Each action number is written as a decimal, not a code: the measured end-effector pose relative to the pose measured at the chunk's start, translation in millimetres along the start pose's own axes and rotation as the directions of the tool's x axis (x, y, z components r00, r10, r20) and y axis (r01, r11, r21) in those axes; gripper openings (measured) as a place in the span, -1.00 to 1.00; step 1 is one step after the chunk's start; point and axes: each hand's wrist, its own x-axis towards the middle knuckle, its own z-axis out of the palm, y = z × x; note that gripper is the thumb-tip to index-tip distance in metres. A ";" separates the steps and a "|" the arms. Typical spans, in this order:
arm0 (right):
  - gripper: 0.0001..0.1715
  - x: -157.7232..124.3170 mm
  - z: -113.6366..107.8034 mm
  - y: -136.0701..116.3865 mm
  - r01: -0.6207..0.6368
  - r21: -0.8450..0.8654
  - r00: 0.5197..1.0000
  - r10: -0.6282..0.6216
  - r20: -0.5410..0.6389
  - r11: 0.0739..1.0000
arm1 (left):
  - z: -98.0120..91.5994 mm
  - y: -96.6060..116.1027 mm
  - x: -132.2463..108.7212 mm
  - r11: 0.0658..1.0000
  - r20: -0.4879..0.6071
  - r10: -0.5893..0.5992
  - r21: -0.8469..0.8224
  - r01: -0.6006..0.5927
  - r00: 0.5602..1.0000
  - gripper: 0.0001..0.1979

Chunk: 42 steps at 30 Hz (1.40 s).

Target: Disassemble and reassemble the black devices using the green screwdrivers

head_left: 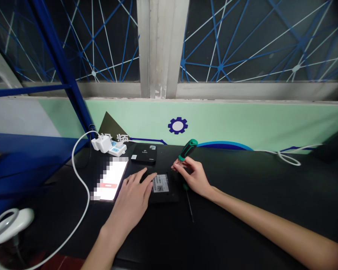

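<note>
A flat black box (165, 198) with a white printed label (160, 183) lies on the black table. My left hand (136, 189) rests over the box's left side, fingers stretched out and touching its top. At the box's right edge, my right hand (194, 176) pinches a screwdriver (189, 148) with a black and green handle. Its handle leans up and to the right; the tip is hidden by my fingers. Beneath that hand a second screwdriver (189, 204) lies on the table, its thin shaft pointing toward me and its handle mostly covered.
Behind the box sits another small black box (144, 154). A lit phone (112, 180) lies to the left, near a white power strip (116, 148) with a plugged-in adapter (101, 143). A white cable (87, 187) loops along the left side. Green wall (219, 120) and windows stand behind.
</note>
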 end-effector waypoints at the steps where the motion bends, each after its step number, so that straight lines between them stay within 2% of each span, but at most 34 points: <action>1: -0.72 -0.1 -0.1 0.2 0.001 0.003 1.000 -0.001 -0.002 1.000 | -0.1 0.3 -0.1 1.000 0.003 0.000 0.007 0.000 1.000 -0.60; 13: -0.71 -0.8 -0.9 -1.0 0.012 0.020 1.000 -0.012 0.006 1.000 | -3.7 5.0 0.9 0.994 -0.083 -0.060 0.088 0.067 0.995 -0.65; 20: -0.72 -2.3 -1.5 -2.0 0.023 -0.007 0.999 -0.022 0.023 1.000 | -6.0 8.3 0.4 0.994 -0.067 -0.082 0.068 0.086 0.994 -0.65; 28: -0.71 -1.4 -2.5 -6.8 0.030 -0.028 0.999 -0.029 0.020 0.999 | -0.5 2.8 -0.5 1.000 -0.016 0.021 0.010 -0.021 1.000 -0.60; 42: -0.73 -1.8 -1.6 -5.7 0.058 -0.021 0.998 -0.057 0.036 0.998 | -7.1 6.5 0.1 0.989 -0.069 -0.115 0.080 0.121 0.991 -0.63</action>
